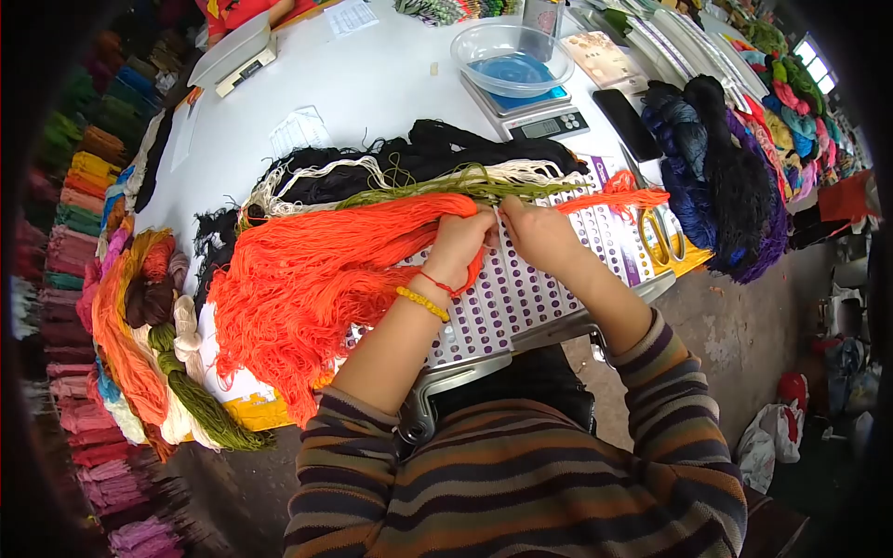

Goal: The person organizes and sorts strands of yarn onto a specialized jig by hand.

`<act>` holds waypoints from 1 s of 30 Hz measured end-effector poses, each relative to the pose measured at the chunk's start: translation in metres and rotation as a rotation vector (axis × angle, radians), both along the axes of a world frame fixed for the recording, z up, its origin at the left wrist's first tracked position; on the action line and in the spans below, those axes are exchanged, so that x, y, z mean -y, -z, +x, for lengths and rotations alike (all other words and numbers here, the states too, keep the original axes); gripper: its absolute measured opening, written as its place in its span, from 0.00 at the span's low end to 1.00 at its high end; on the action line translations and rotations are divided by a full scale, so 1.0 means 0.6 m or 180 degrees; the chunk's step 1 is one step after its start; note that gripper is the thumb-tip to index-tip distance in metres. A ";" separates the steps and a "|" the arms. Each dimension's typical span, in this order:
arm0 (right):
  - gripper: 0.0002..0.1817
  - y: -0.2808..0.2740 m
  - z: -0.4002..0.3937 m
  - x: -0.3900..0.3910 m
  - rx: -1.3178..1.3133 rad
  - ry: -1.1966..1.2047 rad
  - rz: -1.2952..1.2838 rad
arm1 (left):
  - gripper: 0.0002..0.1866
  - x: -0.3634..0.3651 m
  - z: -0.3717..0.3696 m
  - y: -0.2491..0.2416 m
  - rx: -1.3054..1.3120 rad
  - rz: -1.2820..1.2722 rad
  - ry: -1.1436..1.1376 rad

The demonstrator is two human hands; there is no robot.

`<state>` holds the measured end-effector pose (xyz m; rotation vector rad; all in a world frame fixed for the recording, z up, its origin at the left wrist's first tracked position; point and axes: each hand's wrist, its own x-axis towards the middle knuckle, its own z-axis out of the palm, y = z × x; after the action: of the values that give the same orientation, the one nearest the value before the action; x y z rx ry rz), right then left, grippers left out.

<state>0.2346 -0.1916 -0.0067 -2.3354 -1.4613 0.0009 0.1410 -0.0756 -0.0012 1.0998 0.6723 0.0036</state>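
Observation:
A large bundle of orange thread (298, 270) spreads over the left front of the table. My left hand (460, 240) is closed round its gathered right end. Close beside it, my right hand (539, 232) is closed in a pinch at the same orange strands; the fingertips are partly hidden. A thinner orange tail (614, 198) runs out to the right past my right hand. Under both hands lies a white card with rows of purple dots (507, 293). Behind them stretch olive thread (409, 186), cream thread (530, 171) and black thread (446, 139).
Gold-handled scissors (659, 244) lie right of the card. A digital scale (549, 126) carries a clear plastic bowl (465, 46), near a black phone (626, 125). Dark blue and black skeins (712, 177) hang at the right edge, coloured skeins (139, 344) at the left. Another person (246, 11) sits opposite.

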 end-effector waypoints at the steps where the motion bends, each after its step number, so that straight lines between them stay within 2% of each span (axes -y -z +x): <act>1: 0.06 -0.003 -0.004 0.001 -0.0007 0.0007 -0.0006 | 0.04 0.007 0.004 0.005 0.0242 0.0245 -0.0119; 2: 0.06 -0.008 -0.010 0.001 0.0037 0.0082 -0.0156 | 0.03 0.011 0.007 0.009 0.0489 0.0491 -0.0237; 10: 0.09 -0.016 -0.026 -0.001 0.0296 0.0153 -0.0340 | 0.03 0.001 0.015 0.018 0.0393 0.0584 -0.0055; 13: 0.09 -0.004 -0.016 -0.008 -0.0007 0.0283 -0.0397 | 0.01 0.000 0.014 0.021 0.0584 0.0740 0.0128; 15: 0.10 0.012 -0.006 -0.014 -0.0486 0.0367 0.0462 | 0.02 0.003 0.013 0.015 0.0307 0.1000 0.0003; 16: 0.10 0.007 -0.007 -0.012 -0.0487 0.0369 0.0466 | 0.02 0.003 0.013 0.014 0.0305 0.1003 0.0005; 18: 0.11 -0.015 -0.009 -0.005 -0.1218 0.0522 0.0325 | 0.02 0.000 0.014 0.014 0.0362 0.1235 0.0142; 19: 0.11 -0.028 -0.014 -0.003 -0.1217 0.0516 0.0321 | 0.02 -0.004 0.014 0.019 0.0362 0.1232 0.0135; 21: 0.14 -0.044 -0.023 -0.001 -0.1221 0.0784 -0.0019 | 0.03 -0.014 0.016 0.026 0.0049 0.2359 0.0575; 23: 0.14 -0.021 -0.018 0.002 -0.1098 0.0786 -0.0118 | 0.12 -0.040 0.003 0.022 -0.0514 0.3897 0.0663; 24: 0.14 -0.013 -0.016 0.005 -0.0976 0.0796 -0.0207 | 0.11 -0.062 -0.003 0.029 -0.0707 0.3582 0.0450; 26: 0.15 -0.013 -0.019 0.005 -0.1017 0.0827 -0.0190 | 0.07 -0.092 -0.026 0.020 0.0108 0.1955 0.0124; 27: 0.15 -0.011 -0.024 0.004 -0.0939 0.0853 -0.0167 | 0.05 -0.091 -0.032 0.011 0.0226 0.1552 -0.0026; 28: 0.15 -0.009 -0.029 0.004 -0.0861 0.0881 -0.0144 | 0.05 -0.093 -0.037 0.013 0.0207 0.1556 -0.0037; 30: 0.14 -0.010 -0.029 0.003 -0.0927 0.0874 -0.0139 | 0.07 -0.097 -0.038 0.011 0.0409 0.1750 0.0389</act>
<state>0.2170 -0.1936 -0.0005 -2.4295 -1.0065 0.2887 0.1184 -0.0177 -0.0076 1.6530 0.4969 0.1611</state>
